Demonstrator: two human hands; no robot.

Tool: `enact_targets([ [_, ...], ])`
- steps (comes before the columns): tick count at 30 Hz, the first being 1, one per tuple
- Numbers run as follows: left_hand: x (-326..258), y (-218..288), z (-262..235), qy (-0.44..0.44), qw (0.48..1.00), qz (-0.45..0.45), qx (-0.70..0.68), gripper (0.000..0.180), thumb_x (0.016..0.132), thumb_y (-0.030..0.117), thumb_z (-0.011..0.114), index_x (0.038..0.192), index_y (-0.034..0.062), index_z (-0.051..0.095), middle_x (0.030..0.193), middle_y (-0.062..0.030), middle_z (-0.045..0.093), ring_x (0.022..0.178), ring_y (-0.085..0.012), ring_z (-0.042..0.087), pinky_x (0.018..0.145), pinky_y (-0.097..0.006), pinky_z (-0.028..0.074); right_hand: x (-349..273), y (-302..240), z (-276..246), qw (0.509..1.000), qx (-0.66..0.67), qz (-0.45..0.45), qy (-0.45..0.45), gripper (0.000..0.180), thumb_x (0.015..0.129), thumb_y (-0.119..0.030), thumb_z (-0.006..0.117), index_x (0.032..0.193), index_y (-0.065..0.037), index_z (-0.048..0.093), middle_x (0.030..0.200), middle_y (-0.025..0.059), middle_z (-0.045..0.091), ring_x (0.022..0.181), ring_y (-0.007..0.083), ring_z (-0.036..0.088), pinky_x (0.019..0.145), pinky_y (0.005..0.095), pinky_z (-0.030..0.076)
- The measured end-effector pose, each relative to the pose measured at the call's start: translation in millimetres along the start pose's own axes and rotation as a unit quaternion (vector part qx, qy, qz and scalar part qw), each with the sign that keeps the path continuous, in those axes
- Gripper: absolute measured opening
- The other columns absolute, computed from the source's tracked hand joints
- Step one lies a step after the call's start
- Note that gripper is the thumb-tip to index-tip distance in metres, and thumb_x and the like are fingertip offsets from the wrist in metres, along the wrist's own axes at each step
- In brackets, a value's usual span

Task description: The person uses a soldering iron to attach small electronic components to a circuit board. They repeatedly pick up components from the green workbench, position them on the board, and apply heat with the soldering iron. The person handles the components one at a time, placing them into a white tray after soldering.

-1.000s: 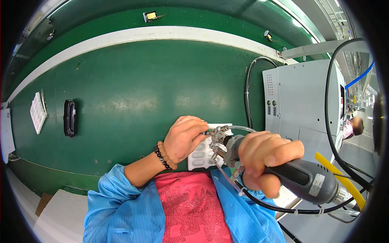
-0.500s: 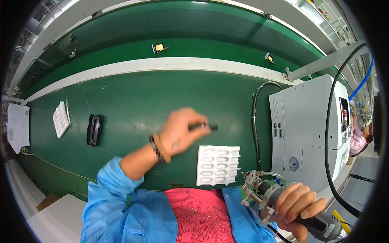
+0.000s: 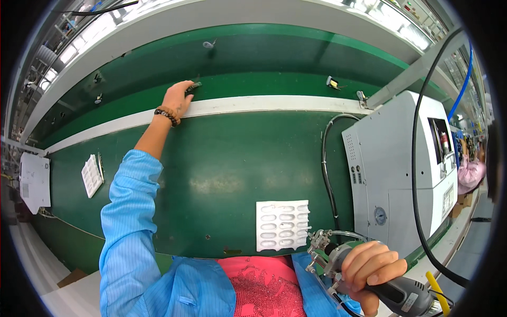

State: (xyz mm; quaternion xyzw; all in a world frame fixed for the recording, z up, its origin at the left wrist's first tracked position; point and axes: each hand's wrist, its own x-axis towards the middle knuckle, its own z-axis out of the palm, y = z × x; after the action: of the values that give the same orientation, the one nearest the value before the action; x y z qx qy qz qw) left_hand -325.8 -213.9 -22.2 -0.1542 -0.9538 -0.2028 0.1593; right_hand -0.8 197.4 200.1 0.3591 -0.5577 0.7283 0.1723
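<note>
**Green belt: left hand puts small part far out**

Green conveyor surface (image 3: 222,174) fills most of the view. The left hand (image 3: 177,99) is now stretched far fwd, over the white dividing strip (image 3: 253,104), and its fingertips pinch a small dark part (image 3: 193,85) right at the edge of the far belt lane. One sec ago this hand was close to the body, together w/ the tool, and half a sec ago it was lifted above the white blister tray (image 3: 283,224) w/ the part between the fingers. So the part has left the work spot near the body and is at the far lane; I judge it is being set down there, not yet released. The right hand (image 3: 369,267) is low at the right, fingers wrapped tight around the grey power tool (image 3: 391,290), which has drawn back from the tray. The tray lies near the front edge, beside the grey machine box (image 3: 396,174).
</note>
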Motion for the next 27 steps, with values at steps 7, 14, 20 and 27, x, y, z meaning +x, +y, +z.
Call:
enact_targets([
  [7,-26.1,80.3,-16.0,0.065,0.981,-0.066,-0.172,0.029,0.092,0.011,0.067,0.12,0.003,0.065,0.105,-0.0179,0.072,0.093,-0.0319,0.07,0.084,-0.039,0.053,-18.4,-4.4,-3.6,0.999,-0.021,0.031,0.022,0.047,0.084,-0.033,0.084,0.093,-0.004,0.048,0.067,0.0033,0.057,0.046,0.0117,0.055,0.043,0.0244,0.048],
  [14,-160.7,265.5,-49.1,-0.138,0.93,0.098,-0.326,0.028,0.086,0.004,0.072,0.113,0.0001,0.067,0.112,-0.0183,0.07,0.1,-0.0348,0.069,0.087,-0.039,0.055,-17.5,2.0,5.2,0.998,-0.012,0.04,0.037,0.048,0.084,-0.036,0.083,0.094,-0.004,0.049,0.068,0.003,0.057,0.048,0.0125,0.057,0.045,0.0257,0.049],
  [20,-195.4,289.2,-32.2,-0.173,0.913,0.08,-0.36,0.028,0.086,0.001,0.071,0.114,0.0006,0.068,0.114,-0.015,0.067,0.101,-0.0329,0.066,0.086,-0.038,0.055,-22.4,8.7,6.2,0.999,-0.007,0.04,0.022,0.049,0.084,-0.037,0.083,0.097,-0.005,0.048,0.068,0.003,0.057,0.048,0.0129,0.057,0.045,0.0256,0.049],
  [27,-208.2,289.9,-20.1,-0.093,0.918,0.036,-0.384,0.03,0.081,0.004,0.077,0.11,0.0001,0.07,0.108,-0.0153,0.07,0.099,-0.0317,0.068,0.086,-0.039,0.056,-15.6,18.4,8.2,0.997,0.026,0.063,0.026,0.057,0.074,-0.04,0.088,0.098,0.0,0.056,0.065,0.0054,0.059,0.05,0.0199,0.06,0.048,0.0341,0.05],
])
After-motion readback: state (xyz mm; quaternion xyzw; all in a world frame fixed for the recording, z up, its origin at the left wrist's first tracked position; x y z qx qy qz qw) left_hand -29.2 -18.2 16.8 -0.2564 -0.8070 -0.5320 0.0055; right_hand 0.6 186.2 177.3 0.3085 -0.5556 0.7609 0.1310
